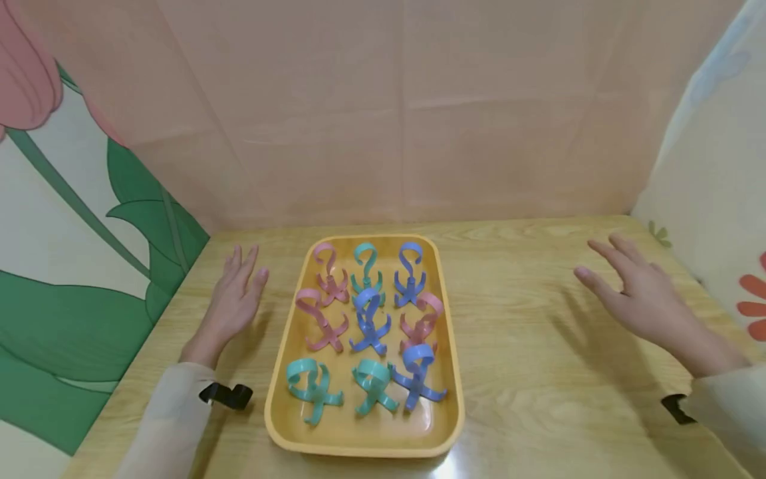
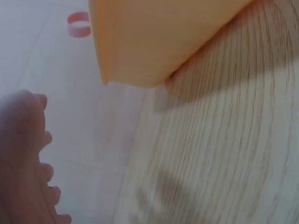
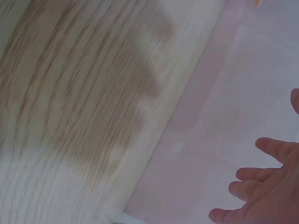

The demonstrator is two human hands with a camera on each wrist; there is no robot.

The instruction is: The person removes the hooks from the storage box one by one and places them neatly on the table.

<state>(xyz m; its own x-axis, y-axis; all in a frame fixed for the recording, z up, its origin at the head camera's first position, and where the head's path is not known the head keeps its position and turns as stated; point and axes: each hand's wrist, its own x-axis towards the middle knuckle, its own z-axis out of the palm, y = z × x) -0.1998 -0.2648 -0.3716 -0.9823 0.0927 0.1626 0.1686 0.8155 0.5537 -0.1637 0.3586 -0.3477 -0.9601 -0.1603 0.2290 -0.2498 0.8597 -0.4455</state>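
Observation:
A yellow tray point(image 1: 364, 447) on the table holds several plastic four-pronged hooks with curled tops, in loose rows. Pink ones include a hook point(image 1: 328, 334) at the tray's left side. Among the teal ones is a hook point(image 1: 317, 392) at the near left, and a blue hook point(image 1: 417, 386) lies at the near right. My left hand point(image 1: 232, 299) is just left of the tray, fingers extended, holding nothing. Well to the tray's right, my right hand point(image 1: 643, 299) hovers over the table with fingers spread and nothing in them. In the left wrist view, the tray's side wall point(image 2: 154, 42) shows beyond the thumb.
The wood-grain table point(image 1: 514, 319) meets a pinkish sheet point(image 1: 401, 120) at the back. A panel with green leaves point(image 1: 54, 346) stands at the left, and a pale one with red petals point(image 1: 755, 286) at the right. Black straps point(image 1: 226, 395) circle the wrists.

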